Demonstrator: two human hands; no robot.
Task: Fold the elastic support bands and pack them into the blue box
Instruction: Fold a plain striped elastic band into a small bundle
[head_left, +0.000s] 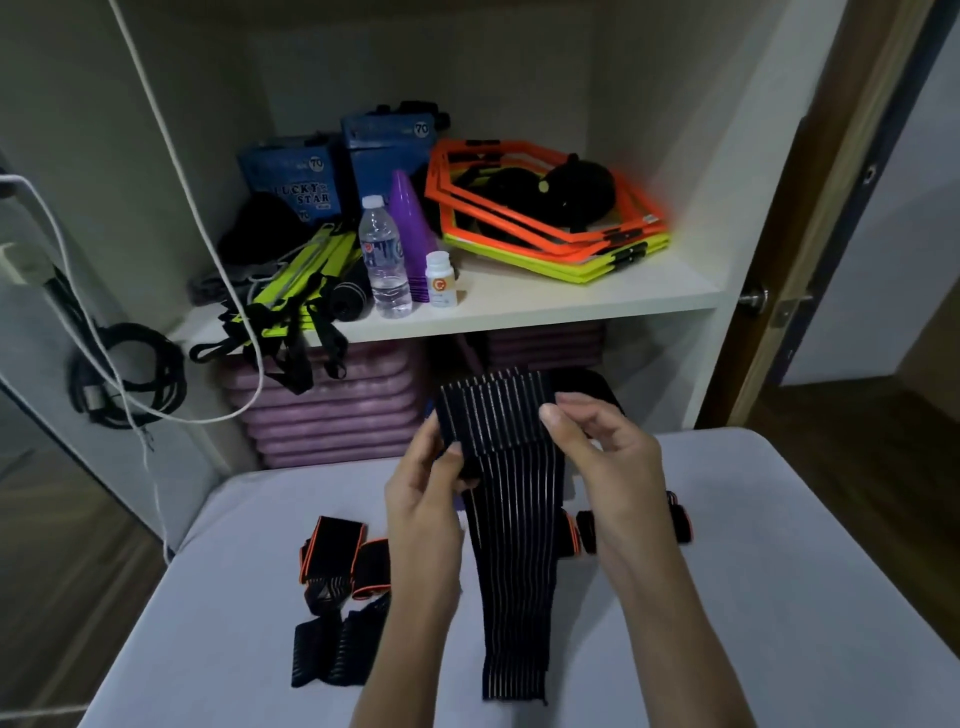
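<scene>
Both hands, left hand (423, 499), right hand (597, 447), pinching striped band (511, 545)

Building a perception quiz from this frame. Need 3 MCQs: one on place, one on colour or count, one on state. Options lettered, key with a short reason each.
1. Where does the water bottle stand?
A. on the white table
B. on the shelf, beside the purple cones
C. on the floor

2. What colour is the trim on the folded bands lying to the left on the table?
A. orange
B. green
C. white

3. What state is the striped band in?
A. rolled up on the shelf
B. lying flat, untouched
C. held by both hands, its top folded over, its tail hanging to the table

Key:
1 B: it stands on the shelf next to the purple cones.
2 A: orange edging shows along their borders.
3 C: the left hand and the right hand pinch its folded top.
</scene>
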